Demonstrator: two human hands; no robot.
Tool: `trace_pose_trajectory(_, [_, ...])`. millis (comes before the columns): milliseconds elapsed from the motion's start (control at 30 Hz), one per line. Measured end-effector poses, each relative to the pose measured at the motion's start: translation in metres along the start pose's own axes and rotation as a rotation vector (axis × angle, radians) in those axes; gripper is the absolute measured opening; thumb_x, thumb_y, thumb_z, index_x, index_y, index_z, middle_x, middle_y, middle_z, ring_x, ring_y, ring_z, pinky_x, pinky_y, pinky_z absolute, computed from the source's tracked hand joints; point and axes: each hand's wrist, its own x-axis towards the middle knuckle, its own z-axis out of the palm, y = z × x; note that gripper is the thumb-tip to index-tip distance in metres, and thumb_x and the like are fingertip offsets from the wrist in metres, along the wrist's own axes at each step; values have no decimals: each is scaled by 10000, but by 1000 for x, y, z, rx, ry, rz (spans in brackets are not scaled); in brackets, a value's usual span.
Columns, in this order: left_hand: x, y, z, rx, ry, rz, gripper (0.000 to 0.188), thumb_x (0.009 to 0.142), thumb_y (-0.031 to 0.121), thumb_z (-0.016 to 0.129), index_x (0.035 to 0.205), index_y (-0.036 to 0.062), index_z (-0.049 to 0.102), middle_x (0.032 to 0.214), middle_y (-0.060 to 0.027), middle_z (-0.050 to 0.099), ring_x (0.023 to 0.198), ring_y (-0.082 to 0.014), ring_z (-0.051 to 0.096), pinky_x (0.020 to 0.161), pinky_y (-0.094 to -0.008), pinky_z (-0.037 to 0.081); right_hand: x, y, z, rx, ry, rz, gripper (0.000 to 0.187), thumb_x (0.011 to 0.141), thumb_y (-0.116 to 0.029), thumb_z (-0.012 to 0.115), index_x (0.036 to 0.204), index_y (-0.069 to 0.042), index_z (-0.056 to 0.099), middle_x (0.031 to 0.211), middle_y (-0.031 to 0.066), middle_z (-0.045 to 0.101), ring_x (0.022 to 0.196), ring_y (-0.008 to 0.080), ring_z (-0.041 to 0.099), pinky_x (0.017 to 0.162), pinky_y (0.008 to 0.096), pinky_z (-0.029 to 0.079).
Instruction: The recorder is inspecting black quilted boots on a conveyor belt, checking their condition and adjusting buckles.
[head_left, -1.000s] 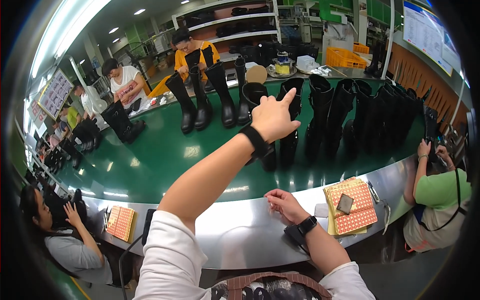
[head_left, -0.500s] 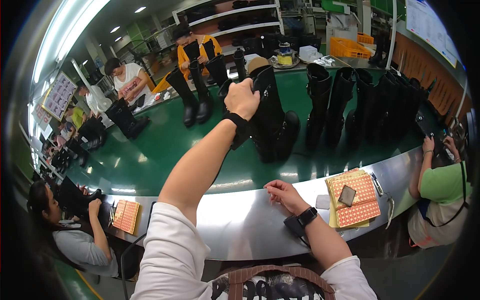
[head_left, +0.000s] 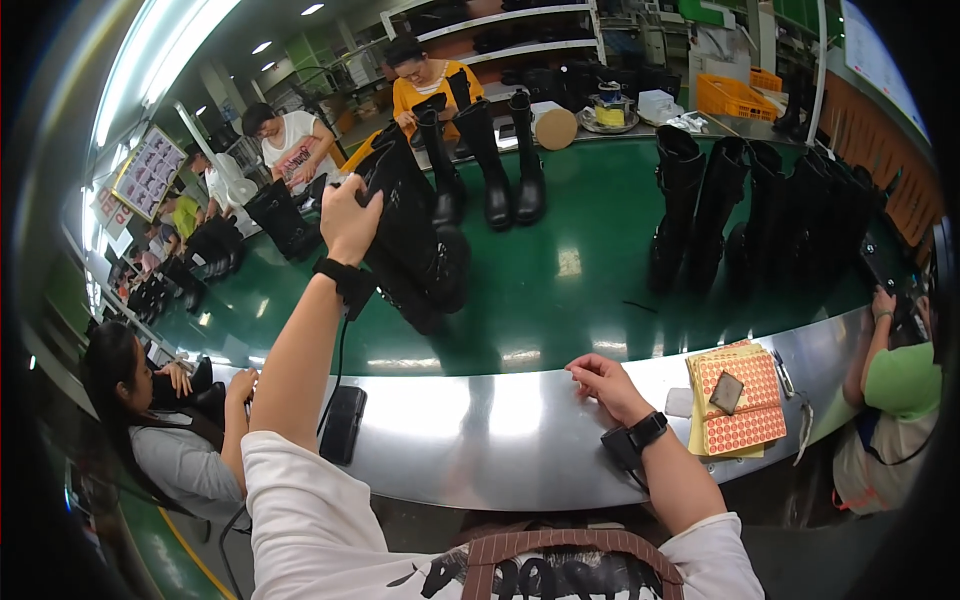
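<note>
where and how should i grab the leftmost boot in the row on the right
Probably by the upper shaft of the boot, from its left: it stands roughly upright, tall and narrow, and the next boot is close on its right.

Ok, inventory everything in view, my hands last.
Held boots: apparently two, black, left-centre
Far boots: many, black, back and left
Boot row: several, black, right
Table: one, green, middle
Ledge: one, silver, near edge
Sticker sheets: stack, red and yellow, right ledge
Block: one, dark, on sheets
Pad: one, white, beside sheets
Case: one, black, left ledge
Crates: two, orange, back right
Workers: several, varied clothing, around table
Left hand: one, black wristband, on boots
Right hand: one, black watch, above ledge
</note>
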Motion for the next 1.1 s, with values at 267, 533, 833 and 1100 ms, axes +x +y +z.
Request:
trace_pose_trajectory(267, [-40,-14,-16,205,-293,-143,375,745,321,737,1044,119,633,1060,-138,550,1012,-317,530,786,-432,503,-9,0,6,-142,72,-51,147,925,-154,612,1011,-36,632,859,1,604,710,87,553,652,232,478])
trace_pose_trajectory(533, [-74,-1,-57,242,-245,-85,529,772,299,729,1225,88,556,1237,-169,501,1153,-343,472,853,-429,504,-49,-100,52,-1019,67,-552,239,819,-268,700,979,-93,671,865,74,626,844,230,604,763,355,506])
trace_pose_trajectory(833, [-134,59,-100,-181,-123,-71,332,791,187,726,1073,44,625,1213,-153,532,1131,-333,501,949,-394,421,-7,-298,-38,-1703,934,-349,894,608,-684,731,1360,-258,503,1357,232,436,1263,404,389,995,504,405])
trace_pose_trajectory(1100, [-186,64,-106,-608,-318,-262,153,808,126,711,916,24,673,1006,-100,639,870,-205,633,662,-296,515,55,-331,-71,-1802,648,197,861,570,-732,735,1084,-42,697,1108,145,674,1064,290,634,895,377,504])
